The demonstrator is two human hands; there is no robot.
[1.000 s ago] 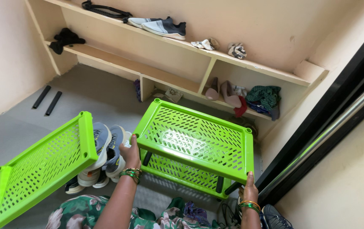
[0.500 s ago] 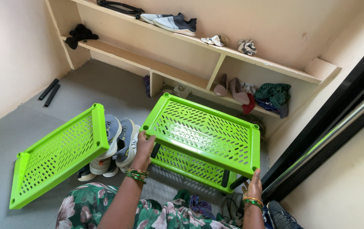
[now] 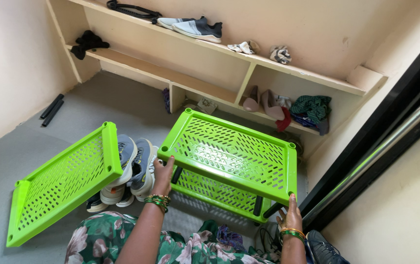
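A bright green perforated plastic rack (image 3: 229, 161) with two shelves on black posts stands on the floor in front of me. My left hand (image 3: 163, 172) grips the near left corner of its top shelf. My right hand (image 3: 289, 217) holds the near right corner, by a black post. Both wrists carry green and gold bangles. A separate green shelf panel (image 3: 63, 182) leans tilted against a pile of grey and white sneakers (image 3: 131, 168) to the left.
A beige built-in wall shelf (image 3: 210, 83) holds shoes, socks, a black strap and cloths. Two black posts (image 3: 52, 109) lie on the grey floor at left. A black and chrome door frame (image 3: 381, 142) runs along the right. Cables and a dark shoe (image 3: 324, 249) sit by my right wrist.
The view has shifted and closed in on the rack. Both hands stay on the same corners of the top shelf. The leaning panel appears unmoved.
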